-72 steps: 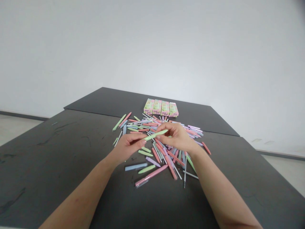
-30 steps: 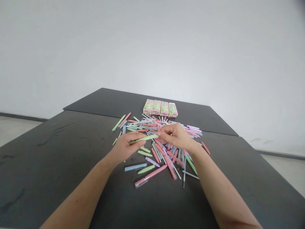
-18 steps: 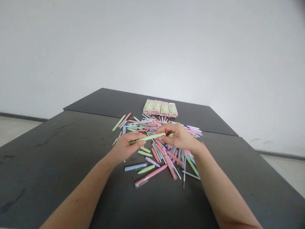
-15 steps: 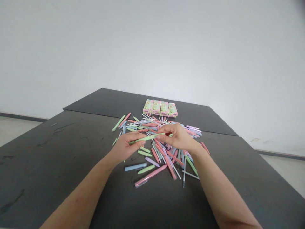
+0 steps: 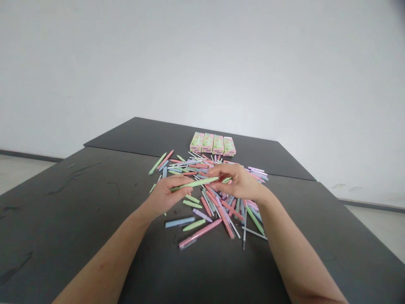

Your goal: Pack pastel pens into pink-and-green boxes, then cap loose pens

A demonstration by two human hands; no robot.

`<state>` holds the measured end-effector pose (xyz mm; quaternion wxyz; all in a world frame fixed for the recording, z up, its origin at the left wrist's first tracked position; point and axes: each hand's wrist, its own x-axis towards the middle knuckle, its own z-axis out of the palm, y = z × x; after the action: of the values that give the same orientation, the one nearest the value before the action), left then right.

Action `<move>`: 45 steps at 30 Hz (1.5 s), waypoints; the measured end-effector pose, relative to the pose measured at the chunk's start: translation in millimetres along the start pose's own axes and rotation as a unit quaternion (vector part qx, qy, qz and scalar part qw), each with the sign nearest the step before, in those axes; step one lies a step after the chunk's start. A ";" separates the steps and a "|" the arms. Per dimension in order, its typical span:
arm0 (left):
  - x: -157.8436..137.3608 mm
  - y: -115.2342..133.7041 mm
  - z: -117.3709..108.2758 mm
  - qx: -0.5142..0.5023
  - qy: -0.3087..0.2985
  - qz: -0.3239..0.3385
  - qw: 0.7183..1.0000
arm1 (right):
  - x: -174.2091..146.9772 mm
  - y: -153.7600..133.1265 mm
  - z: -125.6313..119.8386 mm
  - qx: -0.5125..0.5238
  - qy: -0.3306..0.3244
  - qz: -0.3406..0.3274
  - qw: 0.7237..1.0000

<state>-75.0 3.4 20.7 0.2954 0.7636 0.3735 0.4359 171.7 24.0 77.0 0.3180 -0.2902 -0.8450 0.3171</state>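
Observation:
My left hand (image 5: 168, 195) is closed on a light green pen (image 5: 199, 182), with the thumb below and the fingers above. The pen is held over the pile, its pointed end to the right. My right hand (image 5: 238, 180) is at that pointed end, thumb and index finger slightly apart on either side of it; whether they touch it I cannot tell. A bit of light green (image 5: 227, 180) shows under the right palm, its kind unclear. Below and around both hands lies a loose pile of pen barrels, caps and thin white refills (image 5: 234, 228) in green, pink, blue and purple.
Several green and pink boxes (image 5: 207, 142) marked 5 lie in a row behind the pile. The black table (image 5: 79, 219) has a seam across it near the boxes. A pink capped pen (image 5: 200, 234) and a blue barrel (image 5: 179, 222) lie nearest me. A white wall stands behind.
My right thumb and index finger have loosened from the green pen's pointed end, which now shows more fully. The left hand stays almost still.

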 end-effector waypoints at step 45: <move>-0.4 -20.6 15.5 -0.051 0.086 -0.187 0.977 | 40.8 39.8 59.4 0.349 0.157 0.147 0.912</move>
<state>-67.9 12.4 -2.5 0.3773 0.6238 0.5109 0.4556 114.7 56.5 27.3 0.4770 -0.3279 -0.5677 0.5853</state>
